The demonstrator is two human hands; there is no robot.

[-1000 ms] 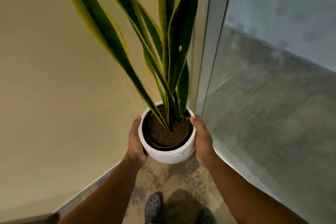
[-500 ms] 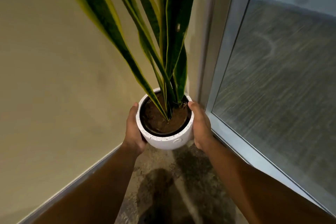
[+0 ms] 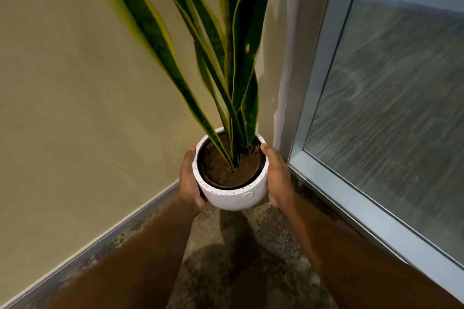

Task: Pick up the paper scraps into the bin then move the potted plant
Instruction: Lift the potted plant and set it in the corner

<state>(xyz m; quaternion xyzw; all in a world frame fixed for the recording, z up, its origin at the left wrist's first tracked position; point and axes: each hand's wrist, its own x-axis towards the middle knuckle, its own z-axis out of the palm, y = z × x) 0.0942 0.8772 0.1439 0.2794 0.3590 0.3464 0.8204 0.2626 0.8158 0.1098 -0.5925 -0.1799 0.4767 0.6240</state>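
The potted plant (image 3: 232, 195) is a round white pot of brown soil with tall green, yellow-edged leaves rising out of the top of the frame. My left hand (image 3: 189, 180) grips the pot's left side and my right hand (image 3: 277, 178) grips its right side. The pot is low, close to the speckled floor in the corner; whether it rests on the floor I cannot tell. No paper scraps or bin are in view.
A beige wall (image 3: 75, 108) with a grey baseboard (image 3: 100, 241) runs along the left. A glass door (image 3: 389, 120) in a pale metal frame (image 3: 351, 195) stands on the right. The speckled concrete floor (image 3: 238, 258) narrows into the corner behind the pot.
Both hands have carried the pot forward and lower into the corner between wall and door. My shoes have dropped out of view.
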